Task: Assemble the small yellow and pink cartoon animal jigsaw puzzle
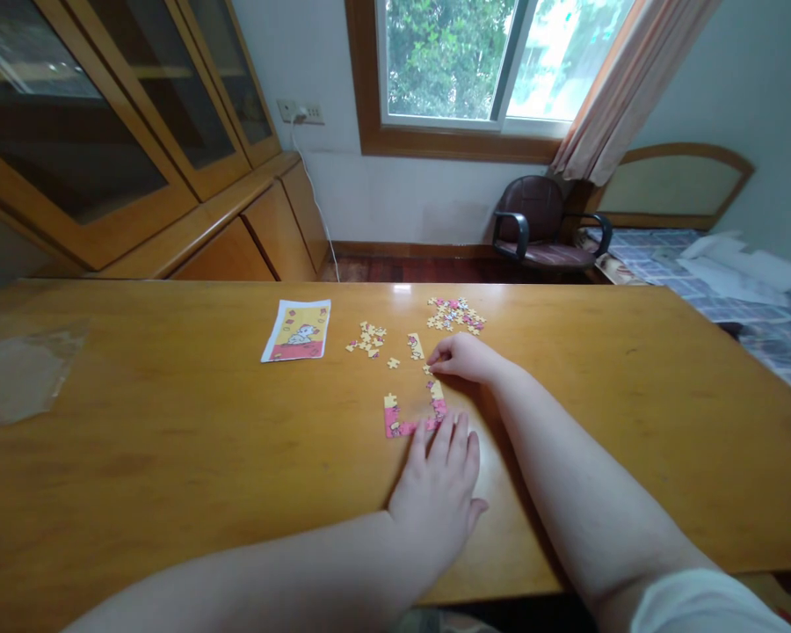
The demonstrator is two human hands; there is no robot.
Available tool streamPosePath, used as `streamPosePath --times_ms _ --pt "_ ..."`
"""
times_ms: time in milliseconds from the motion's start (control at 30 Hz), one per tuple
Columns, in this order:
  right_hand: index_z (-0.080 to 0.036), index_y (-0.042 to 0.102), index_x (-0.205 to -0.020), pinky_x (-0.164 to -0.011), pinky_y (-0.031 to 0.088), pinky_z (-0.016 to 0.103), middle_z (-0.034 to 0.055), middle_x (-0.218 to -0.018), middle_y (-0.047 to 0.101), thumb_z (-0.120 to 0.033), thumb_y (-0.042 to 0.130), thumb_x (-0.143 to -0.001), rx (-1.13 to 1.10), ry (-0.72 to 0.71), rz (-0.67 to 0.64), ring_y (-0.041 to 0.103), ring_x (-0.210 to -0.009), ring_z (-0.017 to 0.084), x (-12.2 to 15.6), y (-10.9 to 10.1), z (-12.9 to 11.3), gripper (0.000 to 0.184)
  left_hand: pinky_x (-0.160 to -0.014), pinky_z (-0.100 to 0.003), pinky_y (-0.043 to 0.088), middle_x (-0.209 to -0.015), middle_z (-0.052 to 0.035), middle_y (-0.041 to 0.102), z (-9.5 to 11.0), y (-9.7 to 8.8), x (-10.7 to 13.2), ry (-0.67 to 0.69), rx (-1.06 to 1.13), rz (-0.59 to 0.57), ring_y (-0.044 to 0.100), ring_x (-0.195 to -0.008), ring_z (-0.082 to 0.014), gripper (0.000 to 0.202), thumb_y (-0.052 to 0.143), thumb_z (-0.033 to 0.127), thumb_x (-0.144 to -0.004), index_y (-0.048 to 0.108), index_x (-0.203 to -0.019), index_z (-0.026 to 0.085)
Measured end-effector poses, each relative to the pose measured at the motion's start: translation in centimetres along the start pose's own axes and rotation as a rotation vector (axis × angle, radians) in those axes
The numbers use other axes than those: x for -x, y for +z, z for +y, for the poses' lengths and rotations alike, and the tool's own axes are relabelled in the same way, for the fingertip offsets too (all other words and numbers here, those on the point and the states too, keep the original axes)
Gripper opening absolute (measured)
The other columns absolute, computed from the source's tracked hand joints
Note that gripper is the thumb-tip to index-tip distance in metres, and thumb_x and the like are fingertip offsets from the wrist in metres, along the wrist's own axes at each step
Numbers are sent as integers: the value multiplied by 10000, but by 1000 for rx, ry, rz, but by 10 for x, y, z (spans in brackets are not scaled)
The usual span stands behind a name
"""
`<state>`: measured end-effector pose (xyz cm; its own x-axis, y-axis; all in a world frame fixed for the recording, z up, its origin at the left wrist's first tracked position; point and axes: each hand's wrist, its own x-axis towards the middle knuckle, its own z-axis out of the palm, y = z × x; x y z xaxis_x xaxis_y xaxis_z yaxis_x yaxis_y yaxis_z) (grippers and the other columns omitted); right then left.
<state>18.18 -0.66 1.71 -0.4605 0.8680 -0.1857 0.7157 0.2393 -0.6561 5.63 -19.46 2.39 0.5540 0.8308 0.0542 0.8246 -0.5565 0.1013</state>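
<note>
A partly joined jigsaw border (391, 420), pink below and yellow above, forms a U on the table. My left hand (439, 479) lies flat with its fingers out, the tips touching the border's lower right edge. Above the U, my right hand (465, 359) pinches at a small yellow puzzle piece (427, 370) on the tabletop; thumb and fingertips are together. Just left of that hand lies a short joined strip of yellow pieces (415, 345). One loose yellow piece (394, 363) rests beside the strip.
A pile of yellow pieces (367, 338) and a mixed pile (456, 314) lie farther back on the wooden table (204, 475). The picture card (298, 331) is to their left, a clear plastic bag (23, 374) at far left. Beyond stand a cabinet (198, 220) and an armchair (533, 211).
</note>
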Motion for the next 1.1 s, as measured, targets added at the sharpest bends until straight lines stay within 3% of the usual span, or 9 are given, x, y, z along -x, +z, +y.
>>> streamPosePath --times_ms 133,333,533,667,867,1100 --pt "-167 733 -818 -635 444 234 15 -745 711 -216 671 -684 -35 -27 -33 607 -653 134 -2 -1 5 156 -1094 -712 110 -1559 -90 250 -9 17 15 -67 11 -18 122 -1445 -374 747 479 606 -823 326 -1478 279" --pt "-158 710 -827 -571 382 218 -23 -647 613 -215 655 -683 -94 -27 -41 520 -585 101 0 -2 4 164 -1068 -751 -13 -1568 -88 208 -22 19 4 -97 27 -50 76 -1450 -384 793 417 672 -819 294 -1489 266" --pt "-170 738 -941 -573 348 232 -38 -627 562 -316 730 -677 -107 7 -42 458 -559 90 2 -4 -1 302 -1050 -771 10 -1552 -98 253 -26 12 2 -116 63 -132 141 -1434 -399 789 377 700 -824 331 -1475 256" --pt "-172 744 -908 -607 368 235 -19 -672 597 -296 734 -685 -83 31 -44 500 -606 103 2 -5 -4 256 -1032 -785 33 -1540 -144 273 -27 8 2 -165 26 -129 148 -1430 -408 795 399 690 -823 360 -1465 223" --pt "-177 688 -883 -573 354 236 -40 -639 561 -314 729 -695 -19 -51 -126 487 -573 100 3 -5 -1 236 -1027 -782 74 -1554 -164 225 -27 12 0 -198 -12 -136 92 -1440 -410 850 418 710 -800 327 -1479 207" --pt "-165 616 -724 -666 436 251 -6 -726 644 -342 754 -640 -392 -82 -113 564 -664 115 -1 -1 8 240 -1017 -791 48 -1572 -157 174 -29 19 1 -173 -67 -160 -36 -1450 -393 869 355 726 -811 299 -1487 182"
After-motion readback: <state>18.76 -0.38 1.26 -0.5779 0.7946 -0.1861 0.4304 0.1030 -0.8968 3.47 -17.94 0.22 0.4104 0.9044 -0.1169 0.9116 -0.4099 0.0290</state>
